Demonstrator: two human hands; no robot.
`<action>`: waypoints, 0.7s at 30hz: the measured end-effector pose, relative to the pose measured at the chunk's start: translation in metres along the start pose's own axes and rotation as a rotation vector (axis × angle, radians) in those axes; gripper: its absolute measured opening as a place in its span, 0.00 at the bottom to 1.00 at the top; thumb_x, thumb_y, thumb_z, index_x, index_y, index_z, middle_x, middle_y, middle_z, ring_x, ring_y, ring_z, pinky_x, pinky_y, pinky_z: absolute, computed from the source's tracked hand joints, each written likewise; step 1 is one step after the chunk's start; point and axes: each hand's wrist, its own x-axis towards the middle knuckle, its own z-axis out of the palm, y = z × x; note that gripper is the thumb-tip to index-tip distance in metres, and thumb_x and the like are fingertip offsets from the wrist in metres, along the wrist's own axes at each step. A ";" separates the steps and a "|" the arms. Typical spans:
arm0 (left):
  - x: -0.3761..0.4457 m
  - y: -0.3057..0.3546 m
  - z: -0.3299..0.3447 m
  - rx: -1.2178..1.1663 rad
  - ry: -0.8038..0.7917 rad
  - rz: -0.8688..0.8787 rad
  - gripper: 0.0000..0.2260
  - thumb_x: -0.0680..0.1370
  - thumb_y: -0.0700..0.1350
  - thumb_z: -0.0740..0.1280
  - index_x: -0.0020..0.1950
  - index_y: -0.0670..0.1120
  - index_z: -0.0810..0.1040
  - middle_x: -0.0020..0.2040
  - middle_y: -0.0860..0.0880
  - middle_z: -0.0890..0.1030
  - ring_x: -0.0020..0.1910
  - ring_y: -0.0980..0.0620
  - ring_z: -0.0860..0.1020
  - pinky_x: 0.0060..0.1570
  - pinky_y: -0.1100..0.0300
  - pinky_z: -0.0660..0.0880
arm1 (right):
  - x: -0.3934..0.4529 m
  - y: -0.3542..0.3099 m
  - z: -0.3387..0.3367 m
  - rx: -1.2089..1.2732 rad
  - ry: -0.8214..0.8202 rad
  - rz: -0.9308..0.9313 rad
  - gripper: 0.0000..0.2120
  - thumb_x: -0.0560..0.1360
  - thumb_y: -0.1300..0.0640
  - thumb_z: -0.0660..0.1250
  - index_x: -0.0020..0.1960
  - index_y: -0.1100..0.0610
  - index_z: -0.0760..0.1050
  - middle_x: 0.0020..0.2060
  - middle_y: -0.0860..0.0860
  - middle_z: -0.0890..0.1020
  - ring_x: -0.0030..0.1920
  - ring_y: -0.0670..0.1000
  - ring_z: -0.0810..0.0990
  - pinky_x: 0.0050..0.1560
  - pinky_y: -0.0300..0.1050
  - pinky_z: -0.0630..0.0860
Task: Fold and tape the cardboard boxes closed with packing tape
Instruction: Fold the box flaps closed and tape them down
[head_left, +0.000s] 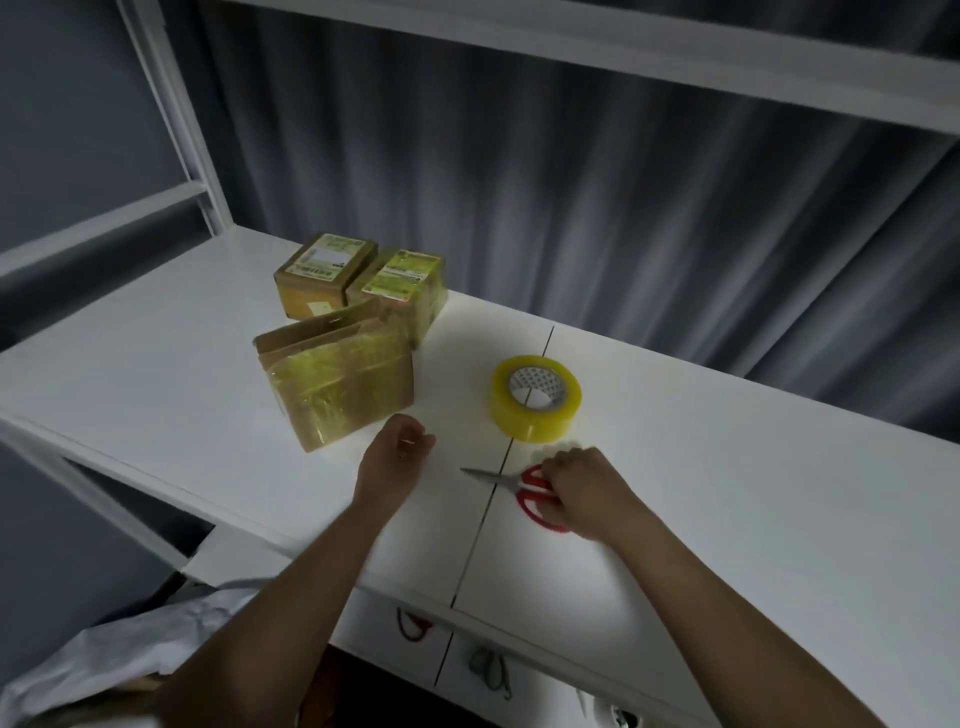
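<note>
Right hand (576, 488) curls round the red scissors (530, 491) just in front of the tape roll (536, 397) | left hand (397, 460) loosely curled, holding nothing | nearest box (337, 389) left of the roll, flaps up | looks light, stiff, tape-slick: grip the bare cardboard edges.

Open table (727, 493) right of tape roll (536, 397) and left of three boxes (340, 384). Clear lane betw. boxes and roll. Scissors (519, 486) lie across near edge; shelf (623, 57) overhead.

Our right hand (582, 491) covers part of the red-handled scissors (524, 488). We cannot read the labels on the tape-wrapped brown cardboard boxes (358, 291).
</note>
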 end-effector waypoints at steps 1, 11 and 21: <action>0.001 0.000 0.000 0.032 -0.016 -0.031 0.06 0.75 0.47 0.69 0.44 0.47 0.74 0.37 0.56 0.76 0.38 0.56 0.75 0.42 0.63 0.70 | 0.004 0.000 -0.005 -0.014 -0.022 0.003 0.20 0.77 0.45 0.59 0.59 0.60 0.73 0.54 0.56 0.80 0.54 0.58 0.78 0.54 0.45 0.68; -0.003 0.000 0.000 0.007 -0.031 -0.101 0.05 0.76 0.49 0.66 0.43 0.50 0.74 0.43 0.49 0.79 0.46 0.45 0.77 0.51 0.50 0.74 | 0.051 0.011 -0.095 -0.223 -0.030 -0.019 0.27 0.71 0.35 0.65 0.61 0.53 0.70 0.52 0.51 0.81 0.53 0.54 0.79 0.52 0.43 0.65; -0.002 0.006 -0.007 0.015 -0.036 -0.090 0.04 0.77 0.48 0.65 0.46 0.49 0.74 0.45 0.48 0.80 0.47 0.45 0.77 0.52 0.49 0.75 | 0.107 -0.024 -0.127 -1.121 -0.070 -0.222 0.23 0.79 0.46 0.58 0.72 0.46 0.60 0.67 0.51 0.70 0.69 0.52 0.64 0.72 0.54 0.50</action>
